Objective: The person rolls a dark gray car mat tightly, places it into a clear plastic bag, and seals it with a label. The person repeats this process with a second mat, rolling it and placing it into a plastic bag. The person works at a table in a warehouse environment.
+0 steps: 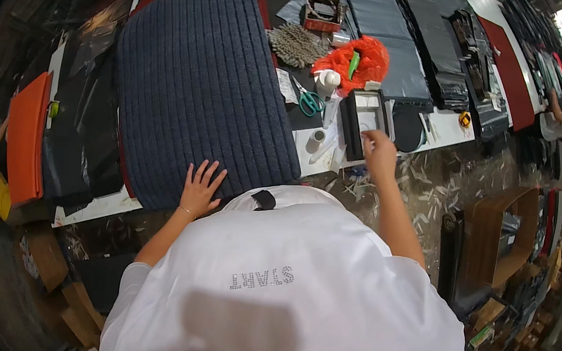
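Note:
My left hand (201, 189) lies flat with fingers spread on the near edge of a dark blue ribbed mat (201, 78). The mat covers much of the table in front of me. Over on the right, my right hand (380, 151) reaches to the near end of an open black box with a pale inside (353, 127). Its fingers are bent together at the box; whatever they pinch is too small to make out. Left of the box are a small white roll (316, 138) and teal-handled scissors (310, 103).
Beyond the box lie a red plastic bag (377, 54), a grey shaggy bundle (296, 45) and a dark red basket (323, 15). A yellow tape measure (465, 119) sits at the table's right edge. Pale scraps litter the floor (430, 189). Other people work at far left and far right.

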`<action>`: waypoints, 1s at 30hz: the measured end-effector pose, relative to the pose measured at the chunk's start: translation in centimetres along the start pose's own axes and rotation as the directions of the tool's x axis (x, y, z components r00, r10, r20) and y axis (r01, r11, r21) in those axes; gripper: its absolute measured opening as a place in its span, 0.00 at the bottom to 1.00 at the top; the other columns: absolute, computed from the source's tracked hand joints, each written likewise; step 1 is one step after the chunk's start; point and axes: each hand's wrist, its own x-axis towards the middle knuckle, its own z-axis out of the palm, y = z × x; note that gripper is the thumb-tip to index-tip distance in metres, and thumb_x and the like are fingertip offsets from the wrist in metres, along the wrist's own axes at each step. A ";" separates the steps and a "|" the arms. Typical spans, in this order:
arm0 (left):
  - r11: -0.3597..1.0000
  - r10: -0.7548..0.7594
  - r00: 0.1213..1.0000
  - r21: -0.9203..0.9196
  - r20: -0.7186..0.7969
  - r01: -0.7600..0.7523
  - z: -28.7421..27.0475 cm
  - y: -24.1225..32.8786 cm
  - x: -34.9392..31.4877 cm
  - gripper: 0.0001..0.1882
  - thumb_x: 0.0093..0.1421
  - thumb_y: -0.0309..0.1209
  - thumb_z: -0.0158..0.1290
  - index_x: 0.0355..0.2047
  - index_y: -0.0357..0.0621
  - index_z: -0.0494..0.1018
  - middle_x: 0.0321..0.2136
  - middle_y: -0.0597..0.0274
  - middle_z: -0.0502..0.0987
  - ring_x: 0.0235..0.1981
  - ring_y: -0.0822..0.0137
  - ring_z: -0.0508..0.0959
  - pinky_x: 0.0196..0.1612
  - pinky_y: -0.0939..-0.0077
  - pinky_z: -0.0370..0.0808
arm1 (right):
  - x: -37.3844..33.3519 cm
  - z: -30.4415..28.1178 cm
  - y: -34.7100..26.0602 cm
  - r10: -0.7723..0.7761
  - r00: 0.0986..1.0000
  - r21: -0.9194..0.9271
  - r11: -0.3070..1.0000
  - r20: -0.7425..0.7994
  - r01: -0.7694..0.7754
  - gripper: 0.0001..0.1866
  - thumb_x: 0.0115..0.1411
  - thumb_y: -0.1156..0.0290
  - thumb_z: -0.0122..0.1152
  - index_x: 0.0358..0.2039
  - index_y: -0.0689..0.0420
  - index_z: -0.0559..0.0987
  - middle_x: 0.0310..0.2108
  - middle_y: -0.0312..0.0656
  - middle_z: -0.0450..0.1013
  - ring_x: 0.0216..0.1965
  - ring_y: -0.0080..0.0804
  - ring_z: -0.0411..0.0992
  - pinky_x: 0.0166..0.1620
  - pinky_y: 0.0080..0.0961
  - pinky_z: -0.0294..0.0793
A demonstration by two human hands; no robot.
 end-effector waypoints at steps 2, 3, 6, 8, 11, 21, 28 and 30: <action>0.996 0.038 0.999 -0.086 -0.002 -0.038 -1.0 -0.8 -0.2 0.44 0.45 0.47 0.68 0.65 0.55 0.69 0.68 0.59 0.65 0.71 0.51 0.60 0.69 0.44 0.62 | 0.9 -0.9 2.4 0.007 0.996 -0.082 0.997 -0.090 -0.014 0.07 0.61 0.73 0.61 0.38 0.59 0.85 0.35 0.48 0.79 0.39 0.51 0.78 0.44 0.42 0.76; 0.991 0.022 0.999 -0.133 -0.047 -0.028 -2.5 -1.1 0.0 0.40 0.49 0.46 0.66 0.63 0.52 0.71 0.63 0.60 0.72 0.65 0.55 0.71 0.61 0.55 0.75 | 1.3 -1.1 3.4 0.040 0.998 -0.131 0.990 -0.041 -0.045 0.07 0.61 0.73 0.61 0.38 0.58 0.85 0.35 0.48 0.79 0.40 0.52 0.77 0.44 0.42 0.76; 0.974 -0.033 0.993 -0.225 -0.110 0.007 -3.7 -2.4 -0.9 0.20 0.62 0.42 0.58 0.53 0.51 0.78 0.49 0.60 0.83 0.46 0.57 0.85 0.41 0.64 0.83 | 1.6 -0.2 5.2 -0.103 0.990 -0.351 0.927 0.096 0.131 0.10 0.62 0.75 0.56 0.39 0.59 0.85 0.38 0.44 0.80 0.44 0.46 0.78 0.46 0.38 0.78; 0.906 -0.292 0.954 -0.341 -0.073 0.252 -4.7 -1.8 -0.9 0.15 0.66 0.41 0.54 0.49 0.51 0.79 0.42 0.54 0.84 0.40 0.50 0.84 0.37 0.60 0.81 | 1.3 1.3 6.3 -0.278 0.952 -0.454 0.836 0.132 0.307 0.10 0.62 0.75 0.54 0.38 0.59 0.84 0.38 0.43 0.80 0.46 0.44 0.77 0.47 0.37 0.79; 0.788 -0.562 0.818 -0.380 -0.122 0.485 -4.6 -1.3 -0.3 0.14 0.72 0.41 0.48 0.41 0.48 0.79 0.29 0.44 0.81 0.31 0.39 0.80 0.31 0.49 0.74 | 1.2 2.4 7.5 -0.097 0.917 -0.635 0.693 0.388 0.341 0.09 0.60 0.74 0.55 0.35 0.57 0.83 0.39 0.42 0.80 0.47 0.41 0.76 0.47 0.36 0.80; 0.704 -0.687 0.697 -0.423 -0.205 0.570 -1.9 2.1 -0.6 0.11 0.72 0.40 0.49 0.40 0.50 0.77 0.30 0.46 0.80 0.30 0.40 0.80 0.30 0.50 0.74 | 4.1 0.5 7.7 -0.221 0.883 -0.567 0.697 0.413 0.439 0.03 0.57 0.73 0.60 0.31 0.55 0.80 0.36 0.43 0.78 0.43 0.42 0.78 0.42 0.38 0.81; 0.705 -0.695 0.692 -0.375 -0.196 0.601 -2.0 2.5 -0.5 0.09 0.71 0.39 0.50 0.40 0.50 0.77 0.30 0.50 0.81 0.31 0.43 0.80 0.30 0.52 0.74 | 6.5 -1.1 6.4 -0.049 0.907 -0.460 0.850 0.419 0.259 0.06 0.61 0.72 0.57 0.38 0.58 0.75 0.37 0.49 0.77 0.39 0.51 0.78 0.42 0.49 0.78; 0.709 -0.695 0.686 -0.360 -0.215 0.607 -1.7 2.5 -0.3 0.09 0.71 0.38 0.50 0.40 0.50 0.77 0.30 0.51 0.81 0.31 0.43 0.80 0.30 0.52 0.75 | 7.1 -0.5 3.9 0.001 0.974 -0.426 0.899 0.227 0.098 0.08 0.66 0.71 0.52 0.43 0.58 0.71 0.41 0.51 0.76 0.38 0.58 0.78 0.40 0.53 0.76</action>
